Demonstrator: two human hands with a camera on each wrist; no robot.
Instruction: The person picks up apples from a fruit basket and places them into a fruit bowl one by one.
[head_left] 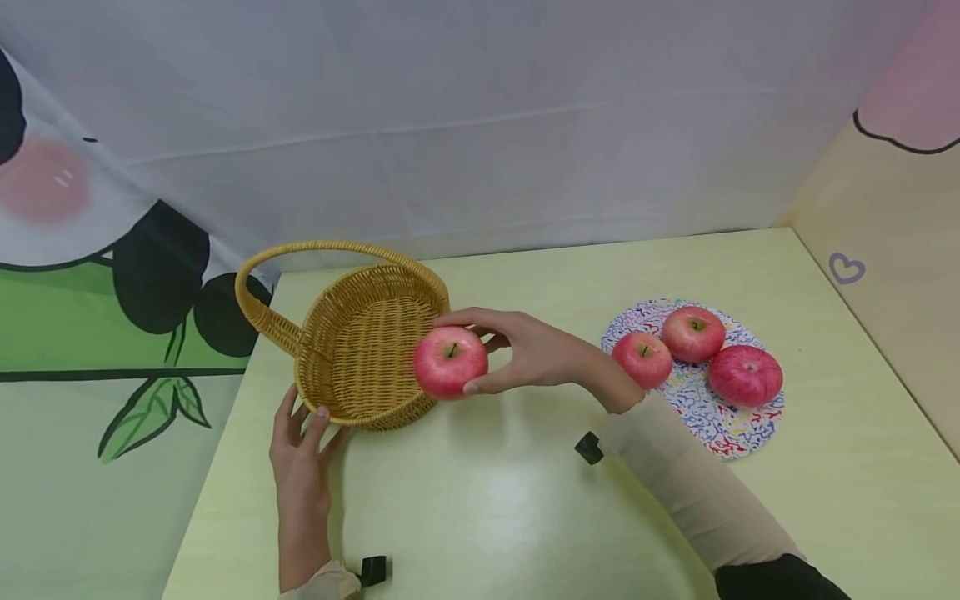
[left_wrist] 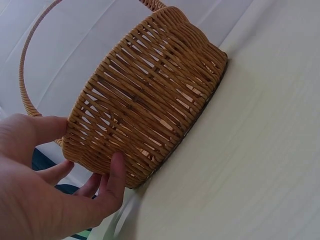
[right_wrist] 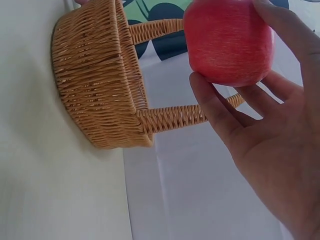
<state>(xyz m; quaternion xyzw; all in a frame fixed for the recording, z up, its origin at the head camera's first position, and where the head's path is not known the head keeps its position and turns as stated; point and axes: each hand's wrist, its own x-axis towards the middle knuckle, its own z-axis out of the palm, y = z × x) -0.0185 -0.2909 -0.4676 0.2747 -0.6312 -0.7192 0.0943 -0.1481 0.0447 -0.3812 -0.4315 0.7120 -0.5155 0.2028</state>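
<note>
In the head view my right hand (head_left: 525, 350) holds a red apple (head_left: 450, 363) between thumb and fingers, at the right edge of a wicker basket (head_left: 375, 358). The right wrist view shows that apple (right_wrist: 227, 42) raised above the table, beside the basket's arched handle (right_wrist: 172, 119). My left hand (head_left: 302, 458) grips the near left side of the basket. Its thumb and fingers are spread against the woven wall (left_wrist: 145, 95) in the left wrist view. No apple shows on the visible part of the basket's floor.
Several-coloured patterned plate (head_left: 690, 425) at the right carries three apples (head_left: 693, 333). A pale table (head_left: 487, 517) lies under everything. White cloth (head_left: 480, 183) hangs behind it, a printed cloth (head_left: 60, 433) is at left, and a pale panel (head_left: 900, 217) stands at right.
</note>
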